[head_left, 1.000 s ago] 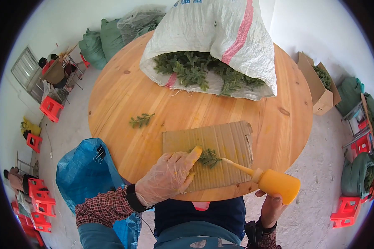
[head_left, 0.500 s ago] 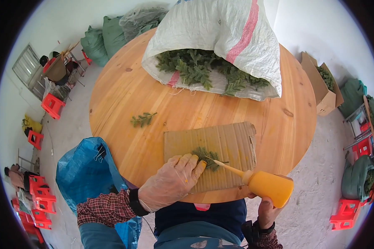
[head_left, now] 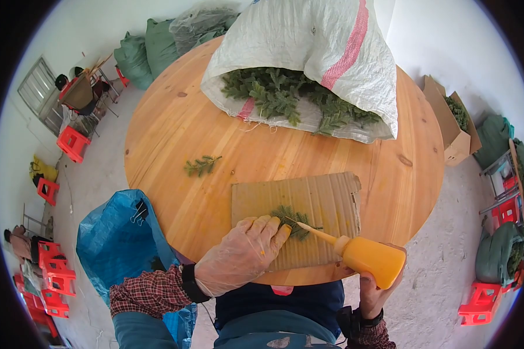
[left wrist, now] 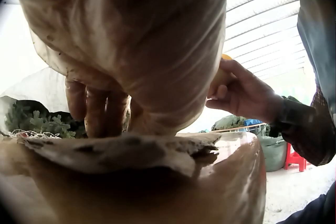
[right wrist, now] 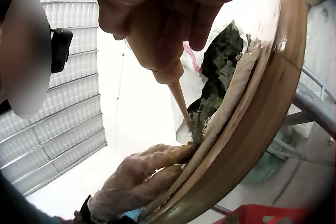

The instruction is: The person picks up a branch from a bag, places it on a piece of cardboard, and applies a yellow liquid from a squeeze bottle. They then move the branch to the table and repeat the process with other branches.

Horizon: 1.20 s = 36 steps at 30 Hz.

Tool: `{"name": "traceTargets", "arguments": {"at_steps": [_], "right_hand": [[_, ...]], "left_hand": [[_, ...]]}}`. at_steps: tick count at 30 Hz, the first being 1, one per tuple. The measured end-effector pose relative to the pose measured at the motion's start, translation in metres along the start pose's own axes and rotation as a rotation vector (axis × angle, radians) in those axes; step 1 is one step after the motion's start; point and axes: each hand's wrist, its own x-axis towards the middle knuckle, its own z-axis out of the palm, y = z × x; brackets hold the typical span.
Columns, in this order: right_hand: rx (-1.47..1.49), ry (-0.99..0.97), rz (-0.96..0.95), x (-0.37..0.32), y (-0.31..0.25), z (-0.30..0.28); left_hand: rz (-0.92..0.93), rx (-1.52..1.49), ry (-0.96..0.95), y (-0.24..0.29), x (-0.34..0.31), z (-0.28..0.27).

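A small green fir sprig [head_left: 300, 222] lies over a ridged piece of cardboard [head_left: 332, 192] near the table's front edge. My left hand [head_left: 239, 256], in a clear plastic glove with yellow-stained fingertips, pinches the sprig's left part against the cardboard; the held end is hidden under the fingers. My bare right hand [head_left: 378, 291] grips a yellow squeeze bottle [head_left: 371, 262] from below and behind, tilted so its long thin nozzle points left. In the right wrist view the nozzle tip reaches the sprig [right wrist: 198, 124], just beyond the gloved fingers [right wrist: 163, 155].
Another fir sprig [head_left: 202, 166] lies on the round wooden table [head_left: 157, 134]. At the back, a white woven sack [head_left: 273, 46] with a pink stripe opens toward me, full of fir branches [head_left: 273, 99]. A blue bag [head_left: 113, 232] hangs at the left edge. Red stools [head_left: 73, 142] stand around.
More of the sprig now shows beyond my left fingers. The bottle has come left, and its nozzle tip has moved from the sprig's right end to its middle. The last half second shows little movement.
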Motion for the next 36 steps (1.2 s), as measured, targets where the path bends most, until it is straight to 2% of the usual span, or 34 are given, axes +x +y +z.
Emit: {"name": "traceTargets", "arguments": {"at_steps": [5, 9, 13, 16, 25, 29, 32, 36], "right_hand": [[-0.056, 0.003, -0.04, -0.003, 0.002, -0.01], [-0.028, -0.049, 0.053, -0.006, 0.0, -0.016], [0.013, -0.071, 0.031, -0.003, 0.0, -0.014], [-0.041, -0.037, -0.078, 0.002, 0.0, -0.005], [-0.102, -0.039, -0.042, 0.002, -0.001, -0.011], [-0.081, -0.085, -0.012, -0.001, 0.001, -0.02], [0.123, -0.102, 0.056, -0.002, -0.013, -0.014], [0.113, -0.107, 0.011, -0.002, -0.013, -0.019]], "left_hand": [[-0.005, -0.008, 0.003, 0.001, -0.001, 0.001], [-0.007, -0.005, -0.001, 0.001, -0.001, 0.0], [-0.01, -0.012, -0.001, 0.001, 0.0, 0.0], [-0.019, -0.021, -0.002, 0.001, 0.0, 0.001], [-0.022, -0.031, 0.031, 0.001, 0.0, 0.003], [-0.026, -0.046, 0.035, 0.001, 0.001, 0.002], [-0.027, -0.059, 0.033, 0.001, 0.0, 0.001], [-0.022, -0.057, 0.046, 0.001, 0.0, 0.002]]}}
